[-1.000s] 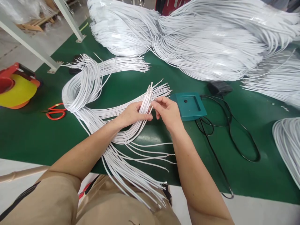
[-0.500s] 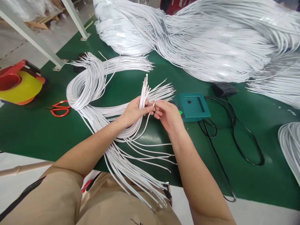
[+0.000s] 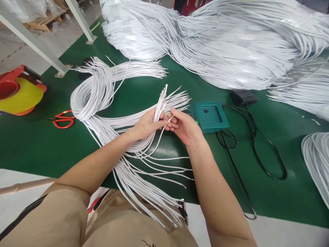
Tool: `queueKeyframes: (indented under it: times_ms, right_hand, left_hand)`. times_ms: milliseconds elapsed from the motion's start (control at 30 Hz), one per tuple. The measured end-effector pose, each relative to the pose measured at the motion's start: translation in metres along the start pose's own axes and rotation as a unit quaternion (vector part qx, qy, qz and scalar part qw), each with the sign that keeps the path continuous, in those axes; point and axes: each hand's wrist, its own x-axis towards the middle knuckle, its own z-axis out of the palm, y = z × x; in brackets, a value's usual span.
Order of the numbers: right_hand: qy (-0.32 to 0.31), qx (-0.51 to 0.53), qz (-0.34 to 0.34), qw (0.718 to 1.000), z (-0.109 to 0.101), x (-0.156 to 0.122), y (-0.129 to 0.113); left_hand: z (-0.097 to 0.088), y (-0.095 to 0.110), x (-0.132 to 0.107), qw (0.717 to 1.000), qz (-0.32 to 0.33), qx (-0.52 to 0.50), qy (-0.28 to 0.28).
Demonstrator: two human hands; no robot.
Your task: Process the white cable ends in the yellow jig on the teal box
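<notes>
My left hand [image 3: 147,125] is closed round a bundle of white cables [image 3: 159,104], whose bare ends point up and away from me. Between my hands a single white cable [image 3: 161,135] bends up out of the bundle. My right hand [image 3: 183,125] pinches the end of that cable near my left thumb. More white cables [image 3: 151,195] fan out under my forearms toward my lap, and others [image 3: 177,101] lie behind my hands. A looped part of the bundle [image 3: 81,99] rests to the left.
Large heaps of white cable [image 3: 231,44] cover the table's back. Right of my hands sits a teal device [image 3: 212,116] with a black cord [image 3: 257,144]. Red-handled scissors [image 3: 63,119] and a tape dispenser [image 3: 22,91] are at left. Another cable coil [image 3: 317,161] lies far right.
The bundle's upright ends have tilted slightly right. My right hand's fingers have shifted round the single cable's end. The whole view has moved slightly.
</notes>
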Motion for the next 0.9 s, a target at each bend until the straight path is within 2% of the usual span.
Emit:
queueKeyframes:
  times_ms: [167, 233, 400, 500, 567, 600, 633, 667, 733, 767, 800, 833, 900]
  right_hand:
    - [-0.036, 0.012, 0.007, 0.999, -0.004, -0.001, -0.001]
    - [-0.026, 0.008, -0.005, 1.0, -0.004, -0.002, -0.002]
    - [0.082, -0.068, -0.088, 0.99, 0.002, -0.005, -0.001]
    - [0.13, -0.17, -0.15, 0.965, 0.005, -0.005, 0.003]
    - [0.153, -0.255, -0.19, 0.936, 0.006, -0.004, 0.007]
    - [0.165, -0.312, -0.218, 0.91, 0.006, -0.003, 0.009]
    - [0.176, -0.381, -0.254, 0.871, 0.005, -0.002, 0.011]
    - [0.181, -0.459, -0.293, 0.819, 0.005, -0.002, 0.012]
    - [0.165, -0.613, -0.355, 0.687, 0.003, -0.002, 0.012]
    - [0.147, -0.673, -0.367, 0.626, 0.002, -0.002, 0.011]
    - [0.127, -0.718, -0.366, 0.578, 0.001, -0.002, 0.009]
    - [0.116, -0.749, -0.359, 0.545, -0.001, -0.003, 0.006]
    - [0.126, -0.783, -0.338, 0.507, -0.007, -0.003, 0.0]
  left_hand:
    - [-0.004, 0.001, 0.0, 0.999, 0.009, 0.02, 0.043]
    - [-0.005, 0.001, 0.001, 0.999, 0.014, 0.011, 0.043]
    - [-0.006, 0.0, 0.002, 0.999, 0.052, -0.009, 0.014]
    - [-0.006, -0.001, 0.002, 0.999, 0.041, -0.022, 0.007]
    - [-0.005, -0.001, 0.002, 0.999, 0.02, -0.04, 0.005]
    - [-0.005, -0.001, 0.002, 0.998, 0.009, -0.054, 0.005]
    - [-0.005, 0.0, 0.002, 0.997, -0.003, -0.072, 0.007]
    - [-0.005, 0.0, 0.002, 0.995, -0.017, -0.093, 0.01]
    - [-0.007, 0.0, 0.002, 0.99, -0.05, -0.132, 0.017]
    - [-0.008, 0.0, 0.003, 0.987, -0.068, -0.142, 0.021]
    - [-0.01, 0.0, 0.004, 0.986, -0.082, -0.143, 0.028]
    - [-0.011, -0.001, 0.005, 0.986, -0.092, -0.132, 0.037]
    - [-0.014, -0.003, 0.008, 0.989, -0.096, -0.09, 0.061]
